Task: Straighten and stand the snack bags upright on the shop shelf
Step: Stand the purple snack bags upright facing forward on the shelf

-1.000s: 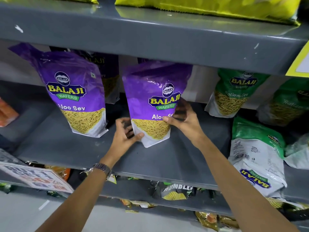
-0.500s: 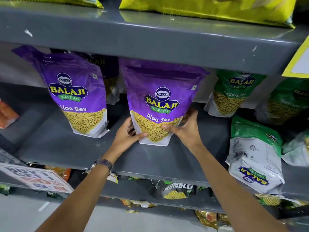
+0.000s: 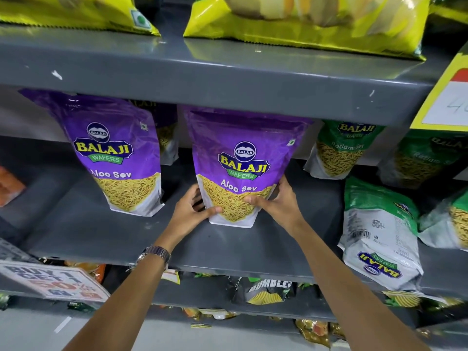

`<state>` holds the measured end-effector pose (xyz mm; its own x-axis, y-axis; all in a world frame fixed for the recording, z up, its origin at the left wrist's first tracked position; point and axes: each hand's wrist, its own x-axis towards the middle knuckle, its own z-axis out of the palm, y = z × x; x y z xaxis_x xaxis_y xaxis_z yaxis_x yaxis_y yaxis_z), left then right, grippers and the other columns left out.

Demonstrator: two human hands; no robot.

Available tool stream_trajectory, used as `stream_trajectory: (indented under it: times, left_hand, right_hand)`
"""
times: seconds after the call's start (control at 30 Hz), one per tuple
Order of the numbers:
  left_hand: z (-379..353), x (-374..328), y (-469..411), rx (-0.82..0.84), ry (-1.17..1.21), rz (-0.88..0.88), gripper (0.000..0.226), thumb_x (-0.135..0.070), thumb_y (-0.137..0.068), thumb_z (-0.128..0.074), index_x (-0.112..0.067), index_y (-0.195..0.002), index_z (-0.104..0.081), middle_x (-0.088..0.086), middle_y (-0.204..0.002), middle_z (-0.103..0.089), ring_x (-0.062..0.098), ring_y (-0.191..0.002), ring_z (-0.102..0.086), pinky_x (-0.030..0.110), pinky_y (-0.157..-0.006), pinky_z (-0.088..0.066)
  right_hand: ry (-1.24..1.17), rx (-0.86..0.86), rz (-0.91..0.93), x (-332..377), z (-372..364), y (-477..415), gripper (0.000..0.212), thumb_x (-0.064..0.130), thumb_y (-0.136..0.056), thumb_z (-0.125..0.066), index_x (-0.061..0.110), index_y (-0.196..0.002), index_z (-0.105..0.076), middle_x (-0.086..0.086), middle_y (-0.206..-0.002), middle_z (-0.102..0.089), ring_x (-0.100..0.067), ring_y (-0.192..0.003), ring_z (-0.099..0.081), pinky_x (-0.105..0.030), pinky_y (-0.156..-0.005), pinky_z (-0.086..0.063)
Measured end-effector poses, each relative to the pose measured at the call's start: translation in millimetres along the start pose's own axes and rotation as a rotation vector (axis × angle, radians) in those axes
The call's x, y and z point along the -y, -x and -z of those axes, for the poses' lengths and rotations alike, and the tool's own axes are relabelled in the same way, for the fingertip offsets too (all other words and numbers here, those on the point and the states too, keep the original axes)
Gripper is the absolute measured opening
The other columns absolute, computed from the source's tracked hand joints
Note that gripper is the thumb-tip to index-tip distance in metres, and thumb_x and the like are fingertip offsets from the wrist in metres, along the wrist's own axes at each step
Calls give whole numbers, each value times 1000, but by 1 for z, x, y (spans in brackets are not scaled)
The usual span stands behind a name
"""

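You have both hands on the purple bag [image 3: 240, 171] at the centre of the frame. Your left hand [image 3: 191, 211] cups its lower left corner, thumb across the front near the base. Your right hand [image 3: 276, 203] clamps the lower right edge, thumb on the front, fingers wrapped behind. Low grip on both sides: likely so you can square the base on the grey shelf [image 3: 126, 231] and let the top settle on its own.

The bag stands upright, label facing you, its bottom edge on the shelf, its top tucked just under the shelf above. It sits between your hands, touching both.

To the left of centre, a second purple bag [image 3: 119, 158] stands apart from it, leaning a little, with another bag partly hidden behind.

Right side of the frame: green bags [image 3: 339, 150] lean against the back, and one green-and-white bag [image 3: 379, 231] lies flat and upside down near the shelf's front edge. That one looks like the clearest job left.

Yellow bags [image 3: 304, 19] fill the top shelf.
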<state>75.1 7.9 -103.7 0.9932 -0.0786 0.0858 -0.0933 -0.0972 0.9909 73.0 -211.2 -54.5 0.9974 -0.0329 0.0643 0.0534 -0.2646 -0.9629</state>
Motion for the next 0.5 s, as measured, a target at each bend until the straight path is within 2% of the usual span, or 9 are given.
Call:
stream_trajectory:
  times: [0.07,0.17,0.23,0.27,0.33,0.37,0.4,0.43,0.5]
  left_hand:
    - [0,2,1,6,2,-4,55,-12,-69,-81,-32,-111,-53,-9,-115,-65,-1,-106,-62,22,-92,-48]
    - [1,3,3,25,-16,0,64,-36,-62,-80,-36,-118,-50,-11,-120,-64,5,-114,-59,23,-96,-47]
    - [-1,5,5,41,-35,-27,77,-38,-66,-77,-34,-133,-40,-10,-131,-59,8,-121,-55,27,-100,-45]
    - [-4,7,8,18,-32,-48,85,-35,-69,-77,-32,-140,-32,-7,-139,-52,8,-126,-51,30,-102,-42]
    - [-17,7,21,-181,0,-68,89,-30,-70,-76,-30,-143,-26,-3,-146,-42,7,-131,-43,32,-107,-37]
    - [-27,7,30,-309,35,-96,80,-29,-70,-75,-32,-138,-32,-1,-142,-44,9,-129,-45,33,-107,-37]
    - [-41,6,42,-408,67,-151,66,-29,-72,-72,-35,-130,-40,-2,-134,-50,12,-123,-49,36,-104,-39]
    - [-59,1,54,-465,75,-197,52,-27,-75,-69,-36,-120,-45,-8,-124,-55,12,-114,-54,35,-99,-43]
    - [-104,-18,72,-470,121,-234,33,-15,-77,-62,-29,-105,-51,-16,-103,-61,2,-94,-59,22,-86,-47]
  right_hand:
    - [-21,-1,-9,0,-1,1,86,40,-47,-89,26,-122,-49,5,-114,-69,-13,-103,-67,-44,-89,-56]
    - [-68,-6,-28,-3,-3,2,86,42,-43,-90,28,-118,-50,2,-113,-71,-17,-103,-68,-48,-88,-57]
    - [-102,-3,-34,-6,-4,5,83,39,-46,-90,27,-117,-50,0,-114,-70,-18,-104,-68,-47,-88,-57]
    - [-113,-3,-36,-6,-3,7,79,34,-50,-90,25,-116,-49,0,-114,-69,-18,-105,-67,-43,-87,-57]
    - [-114,-23,-28,-4,2,14,69,19,-61,-87,21,-117,-48,2,-114,-66,-13,-105,-64,-24,-84,-56]
    - [-107,-51,-15,-1,8,19,66,15,-65,-84,18,-120,-47,4,-115,-63,-9,-105,-62,-16,-82,-52]
    - [-95,-92,3,3,16,25,64,14,-69,-81,18,-122,-47,6,-116,-60,-6,-107,-59,-14,-83,-49]
    - [-82,-141,29,7,26,31,61,15,-71,-80,19,-123,-48,8,-118,-58,-5,-109,-58,-15,-86,-47]
    - [-51,-273,102,16,58,45,51,17,-73,-78,28,-115,-50,15,-116,-57,-3,-110,-57,-19,-92,-45]
